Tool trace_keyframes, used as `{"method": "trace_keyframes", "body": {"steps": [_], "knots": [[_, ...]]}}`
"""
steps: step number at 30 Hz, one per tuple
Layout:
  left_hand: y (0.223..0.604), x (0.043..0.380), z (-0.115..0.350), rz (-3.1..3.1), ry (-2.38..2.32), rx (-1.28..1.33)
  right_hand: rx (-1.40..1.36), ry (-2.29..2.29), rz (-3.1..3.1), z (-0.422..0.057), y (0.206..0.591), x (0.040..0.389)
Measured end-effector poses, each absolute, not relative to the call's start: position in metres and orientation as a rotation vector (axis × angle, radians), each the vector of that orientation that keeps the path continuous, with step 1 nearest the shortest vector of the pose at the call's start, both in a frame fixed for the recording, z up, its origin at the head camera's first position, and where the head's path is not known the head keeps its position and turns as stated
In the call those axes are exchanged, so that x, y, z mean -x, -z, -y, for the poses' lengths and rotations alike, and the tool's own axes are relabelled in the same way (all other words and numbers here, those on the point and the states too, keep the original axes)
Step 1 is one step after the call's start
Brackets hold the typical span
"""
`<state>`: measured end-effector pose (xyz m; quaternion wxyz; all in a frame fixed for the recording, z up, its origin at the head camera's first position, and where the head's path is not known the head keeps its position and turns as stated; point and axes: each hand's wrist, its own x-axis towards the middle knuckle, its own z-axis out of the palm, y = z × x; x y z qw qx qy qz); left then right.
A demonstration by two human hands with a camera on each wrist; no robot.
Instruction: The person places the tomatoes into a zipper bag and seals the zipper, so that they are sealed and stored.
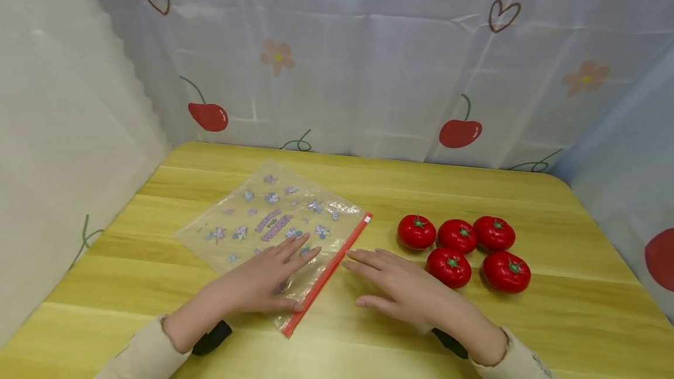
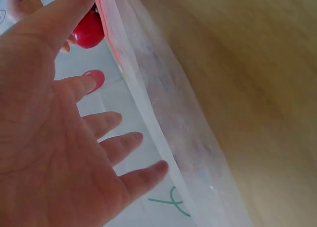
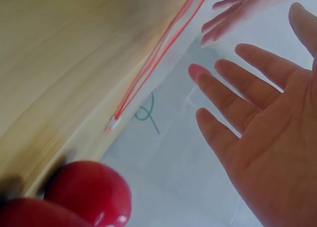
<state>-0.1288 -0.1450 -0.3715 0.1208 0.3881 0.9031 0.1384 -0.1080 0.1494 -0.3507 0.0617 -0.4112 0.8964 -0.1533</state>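
Observation:
A clear zip bag (image 1: 300,209) with small cartoon prints lies flat on the table, its red zip strip (image 1: 329,271) facing right and a white slider (image 1: 367,219) at the far end. Over the bag's near part is my left hand (image 1: 263,276), fingers spread; the left wrist view shows its palm above the plastic, holding nothing. My right hand (image 1: 405,285) hovers between the zip strip and the tomatoes, fingers extended and nothing in them. Several red tomatoes (image 1: 457,235) with green stems sit grouped just beyond and right of it; one (image 3: 91,192) appears low in the right wrist view.
The yellow wood-grain table (image 1: 558,238) has rounded far corners. A pale curtain (image 1: 337,81) printed with cherries, flowers and hearts hangs along its back edge, and similar cloth stands at both sides. Dark bands (image 1: 212,338) are at both wrists.

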Motion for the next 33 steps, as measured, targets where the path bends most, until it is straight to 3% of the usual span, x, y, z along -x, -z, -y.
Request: {"method": "trace_keyframes", "body": {"steps": [33], "knots": [[0.369,0.14,0.143,-2.527,-0.37,-0.984,1.26,0.422,-2.623,-0.134,0.36,0.119]]}}
